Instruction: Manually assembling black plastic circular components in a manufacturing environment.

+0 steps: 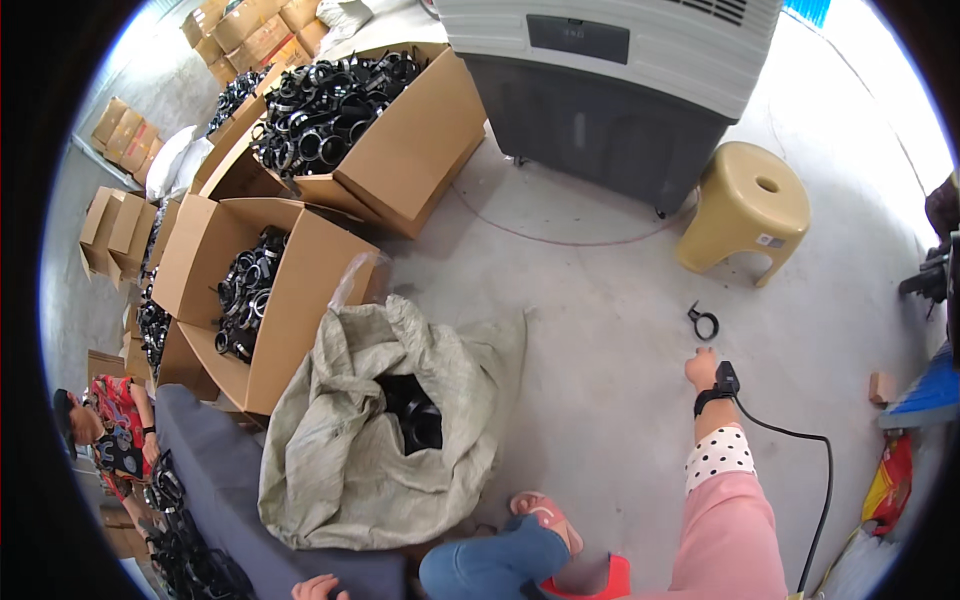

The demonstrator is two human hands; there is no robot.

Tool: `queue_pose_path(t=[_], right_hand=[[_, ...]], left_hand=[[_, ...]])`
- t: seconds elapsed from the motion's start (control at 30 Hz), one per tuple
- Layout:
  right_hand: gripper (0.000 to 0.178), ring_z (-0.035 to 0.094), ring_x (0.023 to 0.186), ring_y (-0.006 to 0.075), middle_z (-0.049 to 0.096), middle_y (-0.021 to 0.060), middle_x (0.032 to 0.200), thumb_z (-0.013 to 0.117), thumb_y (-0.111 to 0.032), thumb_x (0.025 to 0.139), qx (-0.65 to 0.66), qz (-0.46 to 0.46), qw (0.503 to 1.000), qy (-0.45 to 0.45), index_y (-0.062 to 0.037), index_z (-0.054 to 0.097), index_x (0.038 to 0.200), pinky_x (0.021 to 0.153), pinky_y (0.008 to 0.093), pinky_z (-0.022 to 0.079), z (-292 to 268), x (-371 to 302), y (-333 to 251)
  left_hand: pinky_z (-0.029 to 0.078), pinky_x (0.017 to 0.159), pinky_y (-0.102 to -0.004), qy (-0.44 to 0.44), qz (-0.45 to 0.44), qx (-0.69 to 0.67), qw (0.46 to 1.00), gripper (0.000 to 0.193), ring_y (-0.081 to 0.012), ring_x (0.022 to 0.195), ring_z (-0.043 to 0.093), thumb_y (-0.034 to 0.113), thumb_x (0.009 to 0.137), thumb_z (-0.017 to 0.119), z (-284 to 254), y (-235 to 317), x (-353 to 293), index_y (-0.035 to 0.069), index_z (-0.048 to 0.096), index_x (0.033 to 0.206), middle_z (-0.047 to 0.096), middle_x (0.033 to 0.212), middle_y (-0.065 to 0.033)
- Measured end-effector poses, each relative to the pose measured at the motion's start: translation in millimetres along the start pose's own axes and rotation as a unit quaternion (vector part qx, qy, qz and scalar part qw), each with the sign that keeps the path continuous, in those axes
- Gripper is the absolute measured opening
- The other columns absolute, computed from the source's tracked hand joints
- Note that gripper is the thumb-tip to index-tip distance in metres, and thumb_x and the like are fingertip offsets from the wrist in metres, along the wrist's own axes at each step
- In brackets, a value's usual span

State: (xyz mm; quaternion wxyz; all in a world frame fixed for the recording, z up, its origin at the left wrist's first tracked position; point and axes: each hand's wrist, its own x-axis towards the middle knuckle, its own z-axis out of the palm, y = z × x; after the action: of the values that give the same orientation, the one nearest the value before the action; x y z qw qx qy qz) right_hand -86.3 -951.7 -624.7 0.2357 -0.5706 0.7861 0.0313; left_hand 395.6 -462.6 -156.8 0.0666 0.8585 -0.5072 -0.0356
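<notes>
My right hand is stretched out low over the floor, its fingers curled in, with nothing seen in them. Just beyond its knuckles, a small gap away, is a black ring-shaped clamp with a short tab. A black strapped device sits on my right wrist, and a cable runs back from it. At the lower edge, only the fingers of my left hand show, slightly apart and holding nothing visible. Near it, an open woven sack has black round parts inside.
Open cardboard boxes full of black ring clamps stand at the left. A grey-white air cooler and a tan stool are ahead. A dark cloth-covered surface lies left of the sack; another person works beyond it.
</notes>
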Motion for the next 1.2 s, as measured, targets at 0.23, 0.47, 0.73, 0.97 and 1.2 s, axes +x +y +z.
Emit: queue_pose_path(t=[0.23, 0.47, 0.73, 0.97, 1.2], right_hand=[[0.044, 0.033, 0.135, 0.048, 0.046, 0.0296, 0.138, 0.048, -0.006, 0.082, -0.059, -0.055, 0.995, -0.053, 0.0037, 0.058, 0.124, 0.114, 0.0451, 0.031, 12, 59, 2], [0.044, 0.054, 0.116, 0.0424, 0.048, 0.0295, 0.135, 0.052, -0.01, 0.083, 0.04, -0.072, 0.991, -0.106, 0.0027, 0.057, 0.126, 0.099, 0.0426, 0.046, 24, 66, 4], [0.044, 0.052, 0.12, 0.0306, 0.05, 0.0222, 0.137, 0.062, -0.008, 0.079, 0.396, 0.008, 0.902, -0.173, -0.0037, 0.061, 0.123, 0.089, 0.0374, 0.051, -22, -42, -116], [0.033, 0.043, 0.124, 0.0469, 0.046, 0.0304, 0.134, 0.062, -0.008, 0.074, 0.119, -0.184, 0.963, 0.159, -0.0051, 0.069, 0.105, 0.108, 0.0489, 0.034, 33, -12, -99], [0.027, 0.059, 0.102, 0.0354, 0.061, 0.0214, 0.109, 0.065, -0.008, 0.075, 0.101, -0.24, 0.965, 0.035, -0.0018, 0.067, 0.101, 0.09, 0.0421, 0.047, 49, 17, -118]], left_hand=[[0.048, 0.085, -0.0421, -0.011, -0.015, 0.028, 0.999, 0.015, -0.0358, 0.091, 0.061, 0.004, 0.086, 0.06, -5, -13, 20, 0.0, 0.064, 0.1, 0.066, 0.1, -0.0179], [0.047, 0.084, -0.0431, -0.008, 0.006, -0.021, 1.0, 0.014, -0.0374, 0.09, 0.06, 0.001, 0.084, 0.06, -1, -11, 26, -0.001, 0.063, 0.098, 0.065, 0.098, -0.0184], [0.048, 0.088, -0.043, 0.034, -0.009, -0.029, 0.999, 0.016, -0.0363, 0.097, 0.06, 0.002, 0.085, 0.063, -4, -6, 3, 0.0, 0.064, 0.1, 0.065, 0.102, -0.0175], [0.048, 0.088, -0.0437, 0.039, 0.006, -0.005, 0.999, 0.016, -0.037, 0.096, 0.06, 0.003, 0.084, 0.063, 0, -3, -1, 0.0, 0.064, 0.1, 0.065, 0.103, -0.0177], [0.048, 0.085, -0.0438, 0.009, -0.012, -0.025, 1.0, 0.016, -0.037, 0.094, 0.06, 0.002, 0.083, 0.062, 6, -1, 13, 0.0, 0.064, 0.099, 0.065, 0.102, -0.0181]])
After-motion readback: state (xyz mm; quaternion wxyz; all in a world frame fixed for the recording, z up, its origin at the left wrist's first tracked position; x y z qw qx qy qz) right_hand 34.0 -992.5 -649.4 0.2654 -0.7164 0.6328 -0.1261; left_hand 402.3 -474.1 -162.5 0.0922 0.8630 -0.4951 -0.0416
